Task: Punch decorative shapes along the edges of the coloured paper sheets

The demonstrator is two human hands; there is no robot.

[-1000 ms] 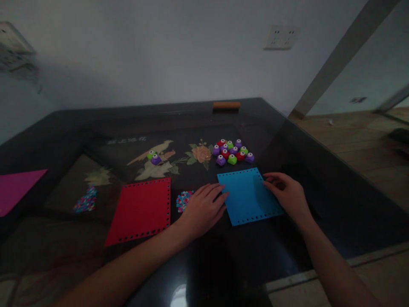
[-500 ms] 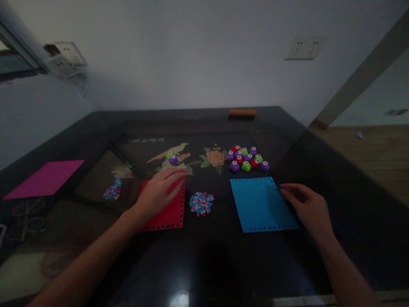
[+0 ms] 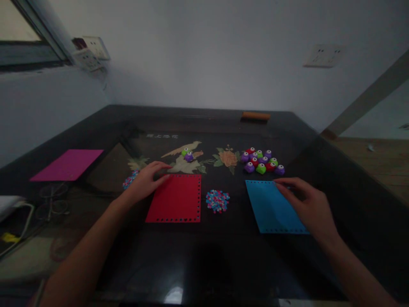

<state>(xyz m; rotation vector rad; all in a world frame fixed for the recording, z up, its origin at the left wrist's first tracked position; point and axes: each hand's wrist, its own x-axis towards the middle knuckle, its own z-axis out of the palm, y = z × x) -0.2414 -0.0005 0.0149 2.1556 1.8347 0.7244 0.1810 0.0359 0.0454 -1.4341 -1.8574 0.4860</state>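
A red sheet [image 3: 177, 200] with small holes punched along its edges lies flat on the dark table. My left hand [image 3: 145, 181] is at its upper left corner, thumb and fingers apart, with nothing held. To the right lies a blue sheet [image 3: 271, 204] with similar holes. Over its upper right part is my right hand [image 3: 308, 204], thumb and forefinger pinched at the top edge. What sits between those fingertips, if anything, is too small to make out. Between the sheets is a pile of tiny pink, blue and white pieces [image 3: 217, 201].
Several eyed pieces [image 3: 261, 168] in purple, red and green cluster behind the blue sheet. A green one [image 3: 185, 151] and a purple one [image 3: 189, 156] sit behind the red sheet. A magenta sheet [image 3: 68, 165] and cables [image 3: 51, 200] are left; a brown roll [image 3: 255, 116] is at the back.
My left hand has moved left, uncovering most of the red sheet. My right hand has gone from the blue sheet's right edge to its top edge. The view has shifted left.
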